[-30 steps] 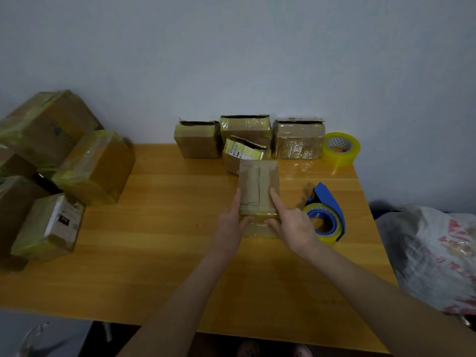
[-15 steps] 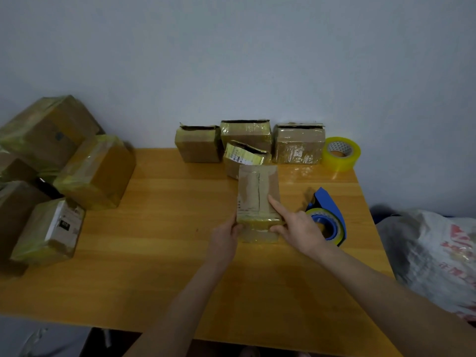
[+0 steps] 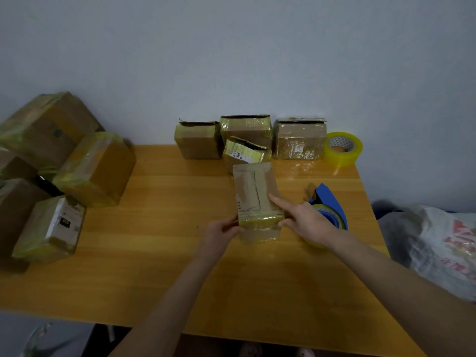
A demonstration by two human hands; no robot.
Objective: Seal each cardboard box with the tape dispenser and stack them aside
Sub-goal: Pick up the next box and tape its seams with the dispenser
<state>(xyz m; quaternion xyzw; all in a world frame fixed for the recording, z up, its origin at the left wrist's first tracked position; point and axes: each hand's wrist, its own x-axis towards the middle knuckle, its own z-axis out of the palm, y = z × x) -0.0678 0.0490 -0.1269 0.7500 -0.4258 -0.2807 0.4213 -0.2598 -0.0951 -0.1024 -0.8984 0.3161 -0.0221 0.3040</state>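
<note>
Standing on the yellow-orange wooden table [image 3: 154, 253] near its middle, a tall narrow brown cardboard box [image 3: 256, 199] carries yellowish tape around its lower part and a taped seam up its face. The left hand [image 3: 221, 234] pinches the box's lower left corner with curled fingers, while the right hand [image 3: 306, 222] presses against the lower right side, index finger laid out across the box's face and thumb at the taped band; both have hold of this box alone. Just behind the right hand, partly hidden by it, lies a blue tape dispenser [image 3: 328, 204] loaded with a yellowish roll. Just behind the box a small tilted box with a printed label [image 3: 244, 153] leans, and behind that three tape-wrapped boxes with torn open tops [image 3: 247, 130] line the grey wall. A loose roll of yellow tape [image 3: 342, 148] sits at the far right corner. Well apart, at the left edge, a heap of larger taped boxes [image 3: 95, 168] is piled. A white printed plastic sack [image 3: 443, 248] lies beyond the right edge.
</note>
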